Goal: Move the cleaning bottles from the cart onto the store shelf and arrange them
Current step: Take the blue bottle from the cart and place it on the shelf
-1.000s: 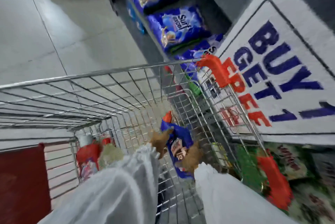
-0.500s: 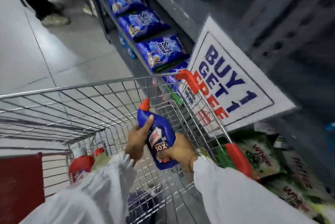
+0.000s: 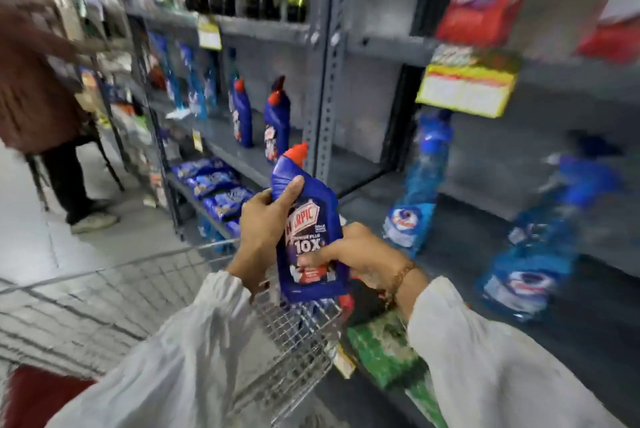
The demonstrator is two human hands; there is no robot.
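Lifted clear of the cart point(image 3: 298, 334), the blue bottle point(image 3: 310, 237) now sits upright between both hands, left hand point(image 3: 266, 220) gripping its neck, right hand point(image 3: 353, 254) its base. Swinging it shelfward could topple the two shelved bottles point(image 3: 277, 123).

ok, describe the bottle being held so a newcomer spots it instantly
Start at the grey metal shelving, then drop to the wire cart before it. Above the cart, left hand and right hand grip a dark-blue red-capped plastic bottle, unlike its twins standing on the shelf.
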